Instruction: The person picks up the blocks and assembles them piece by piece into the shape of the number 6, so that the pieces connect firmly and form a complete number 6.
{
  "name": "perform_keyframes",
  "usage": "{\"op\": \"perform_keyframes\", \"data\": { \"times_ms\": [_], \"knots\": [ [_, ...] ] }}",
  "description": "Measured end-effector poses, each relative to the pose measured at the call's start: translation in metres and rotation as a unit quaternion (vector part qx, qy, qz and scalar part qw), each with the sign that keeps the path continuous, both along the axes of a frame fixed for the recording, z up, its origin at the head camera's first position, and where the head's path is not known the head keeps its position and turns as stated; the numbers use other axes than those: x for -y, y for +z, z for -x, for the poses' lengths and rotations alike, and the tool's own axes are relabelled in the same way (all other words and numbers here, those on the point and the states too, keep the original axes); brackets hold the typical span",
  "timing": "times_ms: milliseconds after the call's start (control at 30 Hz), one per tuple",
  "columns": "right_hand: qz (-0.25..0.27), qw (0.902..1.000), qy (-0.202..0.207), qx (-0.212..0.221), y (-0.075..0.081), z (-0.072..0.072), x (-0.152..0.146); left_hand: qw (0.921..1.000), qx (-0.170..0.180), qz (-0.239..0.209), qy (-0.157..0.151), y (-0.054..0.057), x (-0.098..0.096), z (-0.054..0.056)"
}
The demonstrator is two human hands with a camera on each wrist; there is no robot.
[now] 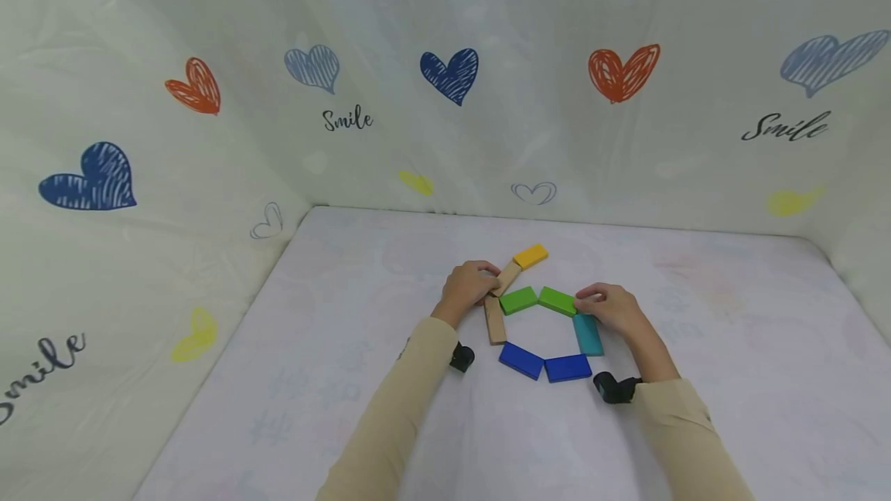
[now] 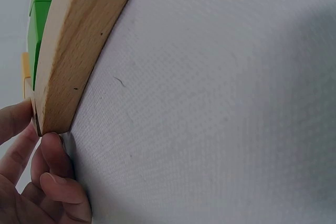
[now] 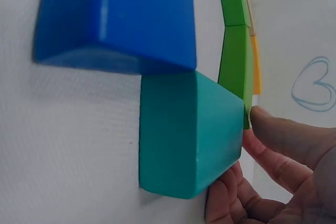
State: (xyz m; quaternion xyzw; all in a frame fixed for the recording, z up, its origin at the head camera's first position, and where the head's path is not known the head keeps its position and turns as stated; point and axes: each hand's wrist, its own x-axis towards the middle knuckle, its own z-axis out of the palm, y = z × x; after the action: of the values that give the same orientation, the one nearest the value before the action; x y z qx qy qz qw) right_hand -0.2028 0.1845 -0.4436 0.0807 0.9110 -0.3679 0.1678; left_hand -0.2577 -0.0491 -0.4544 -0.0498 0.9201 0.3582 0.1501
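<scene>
Colored blocks lie on the white table in a ring. My left hand [image 1: 468, 287] holds the lower end of a slanted plain wooden block [image 1: 509, 277], whose far end meets a yellow block [image 1: 531, 256]. Just below those fingers lies a second plain wooden block [image 1: 495, 321], large in the left wrist view. Thumb and fingers of my right hand [image 1: 612, 308] pinch the right end of a green block [image 1: 558, 301], above a teal block [image 1: 588, 335]. Another green block [image 1: 518, 300] forms the ring's upper left. Two blue blocks, one left [image 1: 521, 360] and one right [image 1: 568, 368], close the near side.
A white cloth wall [image 1: 390, 153] printed with hearts and "Smile" rises behind the table [image 1: 334, 269] and along its left side. Black wrist cameras, left [image 1: 462, 357] and right [image 1: 616, 388], hang close to the ring's near corners.
</scene>
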Motion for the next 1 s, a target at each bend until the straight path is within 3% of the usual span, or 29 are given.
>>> {"op": "perform_keyframes", "data": {
  "times_ms": [333, 600, 1000],
  "knots": [
    [0.008, 0.9995, 0.006, 0.03, 0.0, 0.001, -0.005, 1.0, 0.004, -0.002, 0.001, 0.001, 0.0, 0.0],
    [0.027, 0.9992, 0.024, 0.017, -0.004, 0.003, -0.01, 1.0, 0.004, 0.001, 0.0, -0.001, 0.0, 0.001],
    [0.03, 0.999, 0.0, 0.032, -0.004, 0.002, -0.006, 0.9999, 0.01, 0.004, 0.002, -0.002, 0.0, 0.003]
  ]
}}
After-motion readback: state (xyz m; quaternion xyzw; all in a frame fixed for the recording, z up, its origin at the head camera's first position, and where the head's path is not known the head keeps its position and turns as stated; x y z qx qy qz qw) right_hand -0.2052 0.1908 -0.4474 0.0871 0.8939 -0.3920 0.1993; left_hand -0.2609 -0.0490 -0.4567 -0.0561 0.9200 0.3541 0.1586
